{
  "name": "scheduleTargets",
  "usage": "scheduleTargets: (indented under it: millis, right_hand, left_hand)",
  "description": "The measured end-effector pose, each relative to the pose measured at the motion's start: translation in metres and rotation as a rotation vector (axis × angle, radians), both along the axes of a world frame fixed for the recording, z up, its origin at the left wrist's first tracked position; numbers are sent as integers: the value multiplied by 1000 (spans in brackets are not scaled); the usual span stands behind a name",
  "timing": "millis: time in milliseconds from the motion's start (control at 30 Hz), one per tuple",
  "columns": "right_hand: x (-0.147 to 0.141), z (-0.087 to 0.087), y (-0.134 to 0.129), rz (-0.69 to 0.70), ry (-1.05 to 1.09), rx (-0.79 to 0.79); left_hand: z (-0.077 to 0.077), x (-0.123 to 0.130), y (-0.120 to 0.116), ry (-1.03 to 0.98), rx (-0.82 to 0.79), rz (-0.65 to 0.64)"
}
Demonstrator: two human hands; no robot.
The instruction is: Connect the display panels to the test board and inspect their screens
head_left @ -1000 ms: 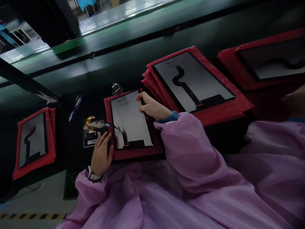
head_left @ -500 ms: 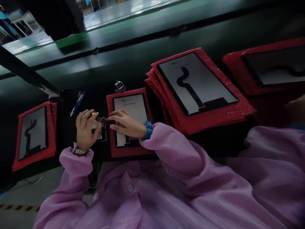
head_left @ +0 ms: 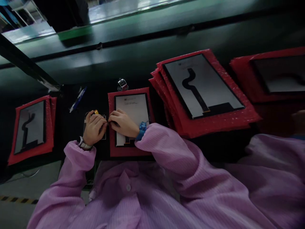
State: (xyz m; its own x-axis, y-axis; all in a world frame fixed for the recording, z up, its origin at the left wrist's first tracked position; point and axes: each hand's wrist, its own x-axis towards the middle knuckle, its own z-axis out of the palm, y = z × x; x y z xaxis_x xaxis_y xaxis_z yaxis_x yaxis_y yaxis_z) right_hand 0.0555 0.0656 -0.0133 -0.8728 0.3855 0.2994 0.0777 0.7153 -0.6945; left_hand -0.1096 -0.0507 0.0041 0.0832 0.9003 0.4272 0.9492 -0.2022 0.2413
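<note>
My left hand (head_left: 94,128) has its fingers drawn together over a small device (head_left: 104,135) that it mostly covers. My right hand (head_left: 124,123) reaches in from the right, fingertips pinched and meeting the left fingertips at the red sheet's left edge. What lies between the fingertips is too small to make out. Under the right hand, a display panel (head_left: 133,108) with a pale back and dark border rests on a red wrap sheet (head_left: 131,152). A yellow-orange piece (head_left: 96,112) shows just above my left hand.
A stack of red sheets with a panel (head_left: 214,86) is to the right, another (head_left: 283,73) farther right beside a person's hand (head_left: 299,122). Red sheets with a panel (head_left: 30,127) lie left. A blue pen (head_left: 78,99) and metal counter (head_left: 122,84) lie behind.
Both hands have closed from looser, spread fingers, and their fingertips have come together. The camera view has shifted slightly.
</note>
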Motion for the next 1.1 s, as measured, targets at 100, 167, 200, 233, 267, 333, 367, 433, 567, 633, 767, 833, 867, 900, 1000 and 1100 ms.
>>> scheduleTargets:
  millis: [100, 167, 200, 233, 267, 333, 367, 433, 567, 633, 767, 833, 867, 900, 1000, 1100]
  right_hand:
    - [-3, -1, -1, -4, -22, 15]
    - [-3, -2, 0, -2, -26, 20]
    - [-3, -2, 0, -3, -26, 20]
    - [-2, -3, 1, -1, -24, 21]
    - [-2, -3, 1, 1, -21, 21]
    - [-2, -3, 1, 9, -16, 21]
    - [-2, -3, 1, 15, -17, 21]
    - [-2, -1, 1, 23, -29, 20]
    - [0, 3, 9, 62, 7, -62]
    - [4, 4, 21, 56, 39, -118]
    - [21, -3, 60, -292, 24, -14]
    - [30, -12, 81, -552, -27, 60]
    - [33, -17, 90, -646, -61, 79]
    - [35, -21, 97, -705, -95, 93]
    - [37, -31, 113, -766, -150, 137]
    - [36, -34, 120, -820, -158, 109]
  left_hand:
    - [-1, 0, 0, 98, 58, -25]
    - [0, 0, 1, 129, 82, -32]
    - [0, 1, 1, 138, 87, -34]
    - [0, 1, 1, 143, 88, -32]
    - [0, 1, 1, 143, 83, -27]
    - [0, 1, 2, 131, 68, -21]
    - [0, 2, 2, 121, 60, -18]
    - [-1, 1, 2, 104, 47, -17]
    - [0, -4, -2, 4, 121, 131]
    - [2, -9, -5, -68, 294, 380]
    - [2, -3, -18, -115, 548, 707]
    - [-2, 16, -26, -77, 492, 614]
    - [-5, 29, -31, -50, 418, 523]
    - [-9, 43, -36, -24, 314, 413]
    - [-21, 83, -46, 57, -2, 125]
    - [-28, 101, -51, 69, -96, 86]
